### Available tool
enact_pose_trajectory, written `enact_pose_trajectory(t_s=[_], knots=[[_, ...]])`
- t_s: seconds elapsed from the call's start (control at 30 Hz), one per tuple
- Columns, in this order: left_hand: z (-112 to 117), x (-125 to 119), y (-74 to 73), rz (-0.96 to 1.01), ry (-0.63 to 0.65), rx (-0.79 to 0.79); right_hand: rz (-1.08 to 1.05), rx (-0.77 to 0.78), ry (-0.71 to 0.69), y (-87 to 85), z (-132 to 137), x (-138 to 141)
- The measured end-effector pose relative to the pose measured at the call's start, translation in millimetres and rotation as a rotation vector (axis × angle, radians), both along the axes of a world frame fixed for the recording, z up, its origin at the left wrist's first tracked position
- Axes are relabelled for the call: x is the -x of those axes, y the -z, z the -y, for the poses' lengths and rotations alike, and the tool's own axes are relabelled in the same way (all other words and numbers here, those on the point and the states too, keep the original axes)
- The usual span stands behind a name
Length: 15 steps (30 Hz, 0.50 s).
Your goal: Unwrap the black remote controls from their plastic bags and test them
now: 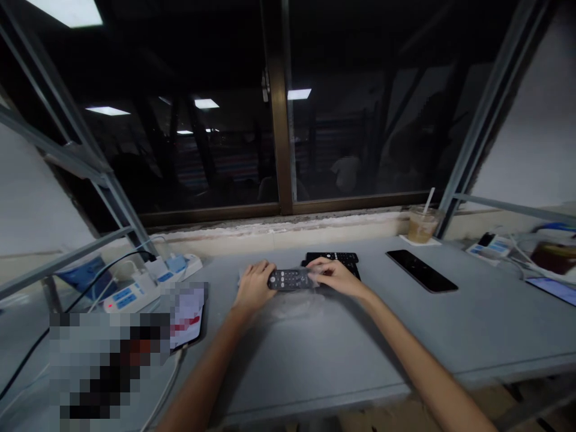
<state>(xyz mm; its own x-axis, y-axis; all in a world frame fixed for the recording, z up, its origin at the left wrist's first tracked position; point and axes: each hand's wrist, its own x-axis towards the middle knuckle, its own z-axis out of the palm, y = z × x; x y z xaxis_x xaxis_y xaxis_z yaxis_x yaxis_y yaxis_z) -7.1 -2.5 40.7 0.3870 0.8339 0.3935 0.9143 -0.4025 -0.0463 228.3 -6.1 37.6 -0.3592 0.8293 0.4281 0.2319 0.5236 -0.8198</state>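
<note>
A black remote control [289,279] with pale buttons lies crosswise between my hands, just over the grey table. My left hand [256,286] is closed around its left end. At the other end, the fingers of my right hand [335,277] pinch a thin clear plastic wrapper [290,303] that covers that end and hangs below the remote. More black remotes [330,257] lie behind my right hand, which partly hides them.
To the right are a black phone [422,271] and a drink cup with a straw [422,225]. At left stand a white power strip [135,292] with plugs and cables, and a lit phone [189,318]. A window frame [281,108] rises behind the table [288,372].
</note>
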Motion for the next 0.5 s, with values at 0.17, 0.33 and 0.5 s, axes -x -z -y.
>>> enact_pose_trajectory(t_s=[0.17,0.33,0.5], knots=[[-5.1,13.5,-4.7,0.060,-0.093,0.053,-0.203,0.136,0.223,-2.3,-7.9,-11.4],[-4.2,24.9,-6.8,0.098,-0.169,0.116,-0.644,0.149,0.527,-3.7,-15.7,-17.7],[-0.2,24.2,-10.0,0.211,-0.188,0.118,-0.660,-0.018,0.775,-7.3,-13.6,-31.6]])
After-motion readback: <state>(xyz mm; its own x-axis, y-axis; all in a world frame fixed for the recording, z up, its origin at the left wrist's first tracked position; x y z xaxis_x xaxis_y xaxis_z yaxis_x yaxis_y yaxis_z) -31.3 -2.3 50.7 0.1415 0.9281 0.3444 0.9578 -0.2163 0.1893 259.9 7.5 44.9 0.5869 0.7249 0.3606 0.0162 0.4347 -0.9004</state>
